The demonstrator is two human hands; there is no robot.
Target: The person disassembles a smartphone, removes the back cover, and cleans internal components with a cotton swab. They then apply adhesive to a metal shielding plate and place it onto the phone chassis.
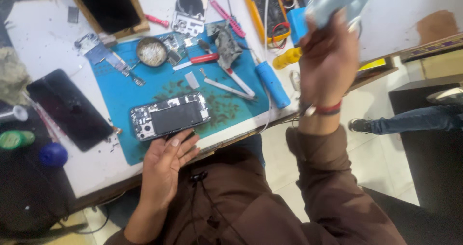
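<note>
The left hand [166, 163] lies open, palm up, fingers loosely spread, its fingertips [175, 141] touching the near edge of the opened phone [169, 115] – one phone body, back off, dark battery and circuit parts showing. That phone rests on the blue work mat [125, 100], near the mat's front edge. The right hand [328, 61] is raised off to the right of the mat, fingers closed around the handle of a pale blue-grey tool [337, 1], blurred and cut off by the picture's top edge, so its kind cannot be told. A red band [330, 109] circles that wrist.

On the mat, behind the phone – one small round dish [152, 52] of pale bits, one blue-handled screwdriver [272, 84] at the right edge, one red-handled tool [202, 59], two white-handled tools [226, 88] crossing near the middle. Left of the mat lies one dark phone screen [67, 109], face up. Behind the mat stands one yellow multimeter [267, 11]; one phone back cover [190, 8] lies beside it.
</note>
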